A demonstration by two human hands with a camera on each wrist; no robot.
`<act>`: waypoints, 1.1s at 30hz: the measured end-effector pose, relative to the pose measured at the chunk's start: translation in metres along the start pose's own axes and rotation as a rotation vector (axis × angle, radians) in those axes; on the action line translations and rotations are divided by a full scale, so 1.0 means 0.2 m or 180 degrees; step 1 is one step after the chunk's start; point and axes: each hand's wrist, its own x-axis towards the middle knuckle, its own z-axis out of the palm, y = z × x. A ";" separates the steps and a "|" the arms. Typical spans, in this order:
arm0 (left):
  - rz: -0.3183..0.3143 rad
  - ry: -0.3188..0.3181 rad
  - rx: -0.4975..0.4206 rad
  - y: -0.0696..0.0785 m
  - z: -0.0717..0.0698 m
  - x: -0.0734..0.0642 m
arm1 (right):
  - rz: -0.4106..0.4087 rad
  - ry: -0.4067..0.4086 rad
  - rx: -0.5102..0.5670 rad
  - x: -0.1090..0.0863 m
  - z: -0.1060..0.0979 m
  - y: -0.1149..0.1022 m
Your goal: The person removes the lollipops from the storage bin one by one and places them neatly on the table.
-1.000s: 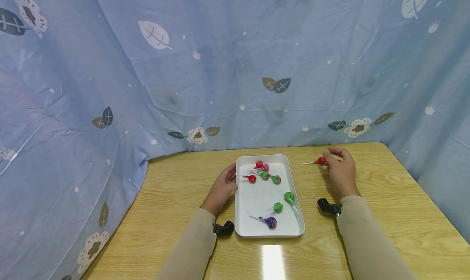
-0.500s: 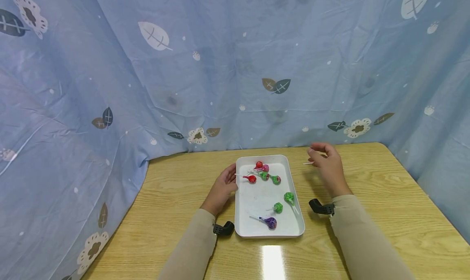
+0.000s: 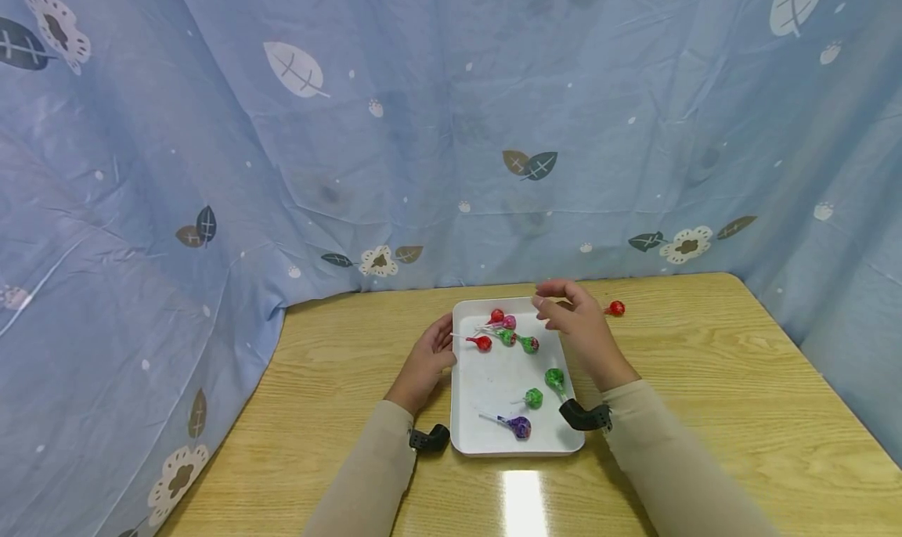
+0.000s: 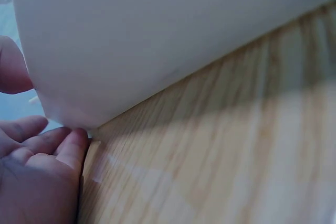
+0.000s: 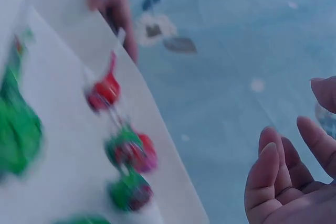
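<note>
My left hand (image 3: 425,362) holds the left rim of a white rectangular tray (image 3: 486,448), thumb at the rim and fingers along the outer wall. In the left wrist view its fingertips (image 4: 73,140) lie low at the wall's corner. Over the tray's far right corner hovers my right hand (image 3: 578,326), fingers loosely bent with nothing between them. Near it in the tray lie a red lollipop (image 3: 483,344), a pink lollipop (image 3: 509,322) and a green lollipop (image 3: 530,344). Beyond my right hand, on the table, rests another red lollipop (image 3: 616,308), its stick hidden.
Nearer in the tray are a purple lollipop (image 3: 521,427) and several green ones, such as the green lollipop (image 3: 533,398). The wooden table (image 3: 338,349) ends at a blue patterned curtain (image 3: 423,169). Each wrist carries a black camera mount (image 3: 428,439).
My right hand has let go of the red lollipop, leaving it on the table, and moved left over the tray's far right corner. My left hand and the tray stay still.
</note>
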 end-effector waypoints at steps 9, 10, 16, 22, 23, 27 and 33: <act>0.0013 -0.0029 -0.0041 -0.01 0.00 0.00 | 0.0168 -0.0386 0.0248 -0.04 0.17 0.00; 0.0014 -0.0025 -0.0061 -0.01 0.00 0.00 | 0.0175 -0.0412 0.0241 -0.04 0.19 0.01; 0.0002 0.0006 -0.0094 -0.01 0.00 0.00 | 0.0245 -0.0638 0.0118 -0.05 0.25 0.07; -0.0003 0.0005 -0.0070 0.00 0.00 0.00 | 0.0431 -0.0863 -0.0016 -0.06 0.28 0.10; 0.0007 -0.0002 -0.0071 0.00 0.00 0.00 | 0.0480 -0.0891 -0.0047 -0.06 0.28 0.11; 0.0013 -0.0007 -0.0061 0.00 0.00 -0.01 | 0.0670 -0.1013 -0.0153 -0.06 0.27 0.10; 0.0019 -0.0007 -0.0012 0.00 0.00 -0.01 | 0.0691 -0.1155 -0.0319 -0.08 0.27 0.03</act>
